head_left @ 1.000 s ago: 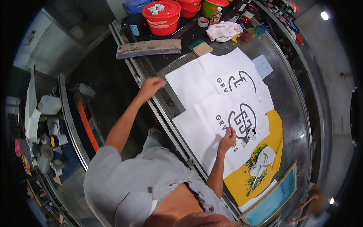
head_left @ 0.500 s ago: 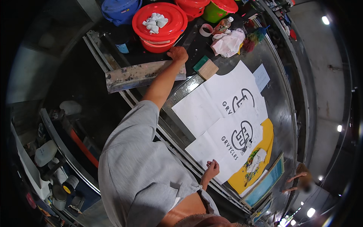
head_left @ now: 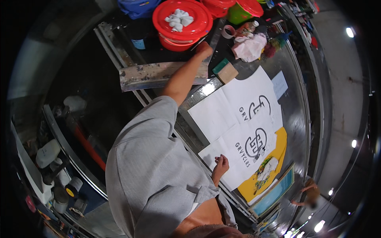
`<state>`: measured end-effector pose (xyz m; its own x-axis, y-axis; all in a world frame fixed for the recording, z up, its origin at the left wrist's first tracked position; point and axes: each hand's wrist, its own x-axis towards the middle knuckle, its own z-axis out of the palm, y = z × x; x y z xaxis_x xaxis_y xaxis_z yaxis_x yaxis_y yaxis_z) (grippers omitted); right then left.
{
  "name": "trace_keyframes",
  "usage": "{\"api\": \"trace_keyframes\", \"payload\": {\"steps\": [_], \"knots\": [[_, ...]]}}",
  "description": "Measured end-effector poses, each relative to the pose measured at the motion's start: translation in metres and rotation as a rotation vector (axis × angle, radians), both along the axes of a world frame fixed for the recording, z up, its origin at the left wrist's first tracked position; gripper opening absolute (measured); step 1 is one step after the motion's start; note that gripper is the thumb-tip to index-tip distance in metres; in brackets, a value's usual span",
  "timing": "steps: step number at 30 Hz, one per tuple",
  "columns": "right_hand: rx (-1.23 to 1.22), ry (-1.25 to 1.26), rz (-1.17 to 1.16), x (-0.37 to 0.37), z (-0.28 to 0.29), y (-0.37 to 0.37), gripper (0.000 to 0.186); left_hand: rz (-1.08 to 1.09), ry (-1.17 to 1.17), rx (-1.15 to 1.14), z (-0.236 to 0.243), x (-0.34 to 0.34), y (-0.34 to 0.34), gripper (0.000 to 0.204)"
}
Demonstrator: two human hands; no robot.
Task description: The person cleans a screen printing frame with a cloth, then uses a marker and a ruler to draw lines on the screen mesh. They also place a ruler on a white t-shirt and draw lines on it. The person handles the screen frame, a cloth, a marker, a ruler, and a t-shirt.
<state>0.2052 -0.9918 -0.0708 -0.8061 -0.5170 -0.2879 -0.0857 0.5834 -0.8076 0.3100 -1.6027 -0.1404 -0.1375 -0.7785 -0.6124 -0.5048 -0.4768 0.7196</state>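
Two hands were spread apart: your left hand [head_left: 204, 48] reached the red bucket [head_left: 181, 23], grip unclear; right hand [head_left: 221, 163] rested loosely curled, empty, steadying the white printed sheet [head_left: 238, 148] flat.

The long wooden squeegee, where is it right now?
In the head view, the long wooden squeegee lies upper centre on the dark table, below the red lidded bucket, under the left hand's forearm.

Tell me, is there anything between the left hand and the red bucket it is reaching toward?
Nothing visible does. The left hand is already at the lower edge of the red bucket, beyond the long squeegee. Whether it touches the bucket, I cannot tell.
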Motion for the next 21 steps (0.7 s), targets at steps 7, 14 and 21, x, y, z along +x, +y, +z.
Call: {"api": "trace_keyframes", "payload": {"steps": [7,14,21], "knots": [[-0.014,-0.116,0.109,-0.016,-0.021,-0.010,0.023,0.061,0.278,-0.262,-0.033,0.038,0.003,0.016],[-0.009,-0.149,0.159,-0.020,-0.031,-0.006,0.024,-0.144,0.490,-0.089,0.012,0.057,0.061,0.015],[-0.035,-0.180,0.083,-0.019,-0.043,0.011,0.025,-0.129,0.782,-0.407,0.092,0.043,0.098,0.022]]}}
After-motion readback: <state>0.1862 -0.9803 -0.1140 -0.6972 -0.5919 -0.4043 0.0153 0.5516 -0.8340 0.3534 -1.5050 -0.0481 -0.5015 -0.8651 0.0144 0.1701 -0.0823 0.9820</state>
